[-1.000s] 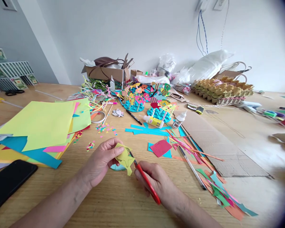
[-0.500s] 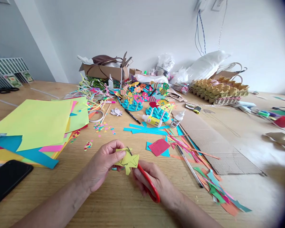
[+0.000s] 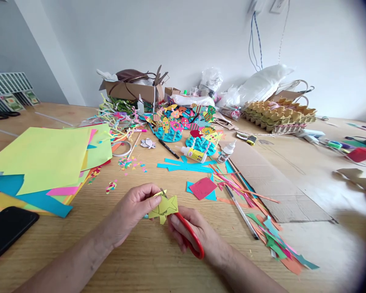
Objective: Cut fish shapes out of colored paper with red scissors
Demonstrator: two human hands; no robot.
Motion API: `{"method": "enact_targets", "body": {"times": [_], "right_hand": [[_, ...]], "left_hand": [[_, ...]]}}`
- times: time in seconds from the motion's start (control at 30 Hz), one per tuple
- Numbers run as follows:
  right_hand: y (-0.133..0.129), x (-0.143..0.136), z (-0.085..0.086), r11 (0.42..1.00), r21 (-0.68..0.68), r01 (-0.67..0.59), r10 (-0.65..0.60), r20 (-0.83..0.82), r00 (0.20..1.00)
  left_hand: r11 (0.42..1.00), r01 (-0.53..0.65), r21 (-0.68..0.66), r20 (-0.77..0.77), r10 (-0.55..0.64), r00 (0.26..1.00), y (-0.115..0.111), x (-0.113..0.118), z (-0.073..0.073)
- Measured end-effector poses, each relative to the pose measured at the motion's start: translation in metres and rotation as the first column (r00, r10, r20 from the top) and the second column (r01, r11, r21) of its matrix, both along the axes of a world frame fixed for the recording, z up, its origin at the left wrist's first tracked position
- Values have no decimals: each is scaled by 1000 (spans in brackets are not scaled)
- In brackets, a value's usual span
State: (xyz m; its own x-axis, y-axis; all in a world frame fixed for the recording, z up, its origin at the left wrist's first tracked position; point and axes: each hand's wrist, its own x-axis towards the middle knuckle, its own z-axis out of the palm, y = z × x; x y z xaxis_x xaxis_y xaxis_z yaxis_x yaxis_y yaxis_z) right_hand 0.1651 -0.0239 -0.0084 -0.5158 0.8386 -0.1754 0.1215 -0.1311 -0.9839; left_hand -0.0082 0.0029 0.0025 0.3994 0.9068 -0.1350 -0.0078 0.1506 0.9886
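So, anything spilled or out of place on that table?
Yes: the yellow-labelled bottle lies on its side, while the white bottle beside it stands. No leak visible. Also, confetti is strewn loose on the wood near the big yellow sheet, not in any container.

- Left hand [image 3: 142,203]: bare; thumbnail [image 3: 157,199] short, rounded.
- Left forearm [image 3: 76,256]: bare over its whole visible length, a few small faint marks below the wrist; lower frame edge cuts it off.
- Right hand [image 3: 198,231]: bare, back smooth.
- Right forearm [image 3: 242,264]: bare as far as visible, thickening away from wrist.
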Motion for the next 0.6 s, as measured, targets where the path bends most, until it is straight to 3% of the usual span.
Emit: {"method": "enact_targets", "body": {"times": [0.27,0.6], "right_hand": [[0,0,1,1000,-11,-4,4,-6,1000],[1,4,-4,997,27,-72,74,-71,995]], "left_hand": [[1000,-30,5,-22,30,999,0,-1,2],[964,-33,-262,207,90,974,-3,0,6]]}}
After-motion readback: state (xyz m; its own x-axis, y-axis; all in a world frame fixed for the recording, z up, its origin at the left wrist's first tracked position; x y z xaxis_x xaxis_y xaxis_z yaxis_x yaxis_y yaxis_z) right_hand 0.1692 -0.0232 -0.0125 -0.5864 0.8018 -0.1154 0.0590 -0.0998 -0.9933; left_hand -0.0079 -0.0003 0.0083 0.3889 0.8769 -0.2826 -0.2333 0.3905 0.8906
